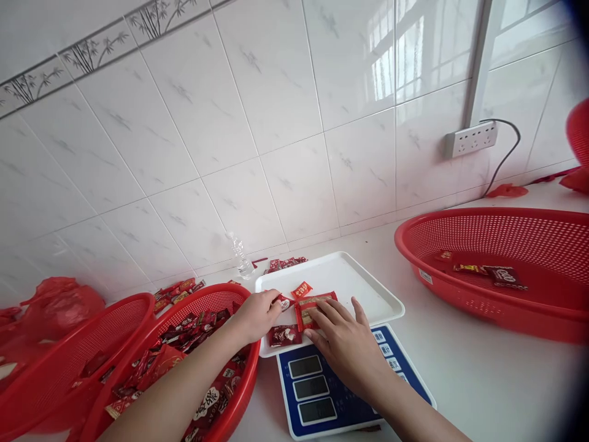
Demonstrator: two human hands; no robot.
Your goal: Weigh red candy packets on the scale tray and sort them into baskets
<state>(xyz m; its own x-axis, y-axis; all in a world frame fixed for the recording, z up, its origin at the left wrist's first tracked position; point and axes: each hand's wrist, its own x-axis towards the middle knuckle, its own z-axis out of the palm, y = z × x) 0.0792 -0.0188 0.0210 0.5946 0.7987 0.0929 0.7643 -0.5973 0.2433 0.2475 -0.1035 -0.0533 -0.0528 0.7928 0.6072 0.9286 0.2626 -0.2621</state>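
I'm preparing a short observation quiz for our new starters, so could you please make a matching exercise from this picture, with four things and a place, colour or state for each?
Things:
1. Right hand
2. Tray
3. Scale
4. Power strip

Descriptions:
A. Blue front panel with three display windows
B. On the tiled wall
C. Fingers resting on a red-and-tan packet
D. White, with small packets lying on it

Pairs: 1-C; 2-D; 3-A; 4-B
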